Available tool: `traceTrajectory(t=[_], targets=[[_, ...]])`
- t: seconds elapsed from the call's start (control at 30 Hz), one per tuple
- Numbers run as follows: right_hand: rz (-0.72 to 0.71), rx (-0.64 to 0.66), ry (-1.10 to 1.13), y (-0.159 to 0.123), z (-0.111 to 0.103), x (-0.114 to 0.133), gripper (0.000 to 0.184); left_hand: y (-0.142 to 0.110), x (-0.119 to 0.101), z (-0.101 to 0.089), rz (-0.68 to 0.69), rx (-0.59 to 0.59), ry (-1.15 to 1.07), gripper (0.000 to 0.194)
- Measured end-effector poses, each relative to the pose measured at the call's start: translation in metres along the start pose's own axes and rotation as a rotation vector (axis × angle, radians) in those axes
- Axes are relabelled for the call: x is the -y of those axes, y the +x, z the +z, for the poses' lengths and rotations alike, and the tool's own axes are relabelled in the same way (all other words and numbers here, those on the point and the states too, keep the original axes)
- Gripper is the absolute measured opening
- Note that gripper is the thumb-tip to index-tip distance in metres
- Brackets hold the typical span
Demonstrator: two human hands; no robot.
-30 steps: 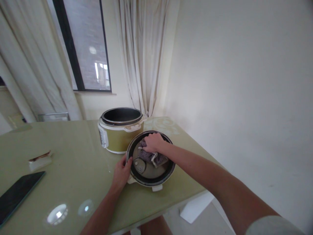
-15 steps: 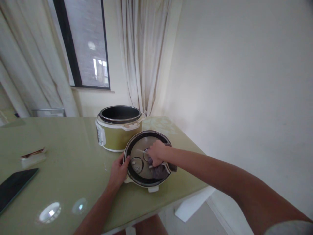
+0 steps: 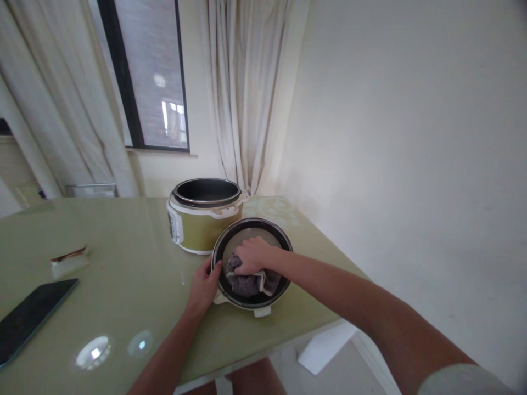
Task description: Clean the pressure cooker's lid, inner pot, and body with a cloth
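A round cooker lid (image 3: 272, 233) lies upside down on the green table (image 3: 123, 258), its metal inner plate facing up. My right hand (image 3: 252, 255) is closed on a dark purple-grey cloth (image 3: 247, 284) and presses it onto the near left part of the lid's inside. My left hand (image 3: 205, 285) grips the lid's left rim, fingers curled on the edge. Just behind the lid stands the open olive-and-white rice cooker (image 3: 203, 215) with its dark inner pot showing.
A dark tablet (image 3: 31, 318) lies at the table's left edge, with a small white packet (image 3: 68, 261) behind it. Curtains (image 3: 247, 93) and a window (image 3: 152, 77) are behind the table. A white wall runs along the right. The table's near right edge drops off close to the lid.
My right hand has swept the cloth across the lid, from the far side to the near right, then to the near left. My left hand stays on the rim.
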State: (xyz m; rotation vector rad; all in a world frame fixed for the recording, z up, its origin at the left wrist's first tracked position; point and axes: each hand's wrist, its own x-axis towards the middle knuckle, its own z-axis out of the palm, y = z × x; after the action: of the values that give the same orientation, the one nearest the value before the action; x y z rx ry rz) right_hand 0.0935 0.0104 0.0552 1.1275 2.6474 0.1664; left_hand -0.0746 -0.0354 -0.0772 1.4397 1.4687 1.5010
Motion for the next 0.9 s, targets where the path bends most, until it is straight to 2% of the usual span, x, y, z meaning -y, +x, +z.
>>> traceTrajectory(t=[0.17, 0.33, 0.6, 0.77, 0.9], targets=[[0.127, -0.108, 0.008, 0.021, -0.009, -0.014, 0.057, 0.000, 0.001, 0.000, 0.001, -0.007, -0.009, 0.061], [0.222, -0.145, -0.064, 0.019, -0.010, -0.028, 0.054, 0.000, 0.002, 0.001, -0.008, -0.016, 0.012, 0.059], [0.285, -0.043, -0.202, 0.000, -0.003, -0.031, 0.022, -0.001, -0.002, 0.001, -0.032, 0.009, 0.000, 0.057], [0.254, 0.101, -0.304, -0.006, 0.003, -0.025, 0.022, -0.002, -0.002, 0.001, -0.007, -0.007, 0.034, 0.051], [0.155, 0.173, -0.356, -0.012, 0.007, -0.023, 0.027, -0.003, -0.002, 0.001, 0.004, -0.002, 0.053, 0.051]])
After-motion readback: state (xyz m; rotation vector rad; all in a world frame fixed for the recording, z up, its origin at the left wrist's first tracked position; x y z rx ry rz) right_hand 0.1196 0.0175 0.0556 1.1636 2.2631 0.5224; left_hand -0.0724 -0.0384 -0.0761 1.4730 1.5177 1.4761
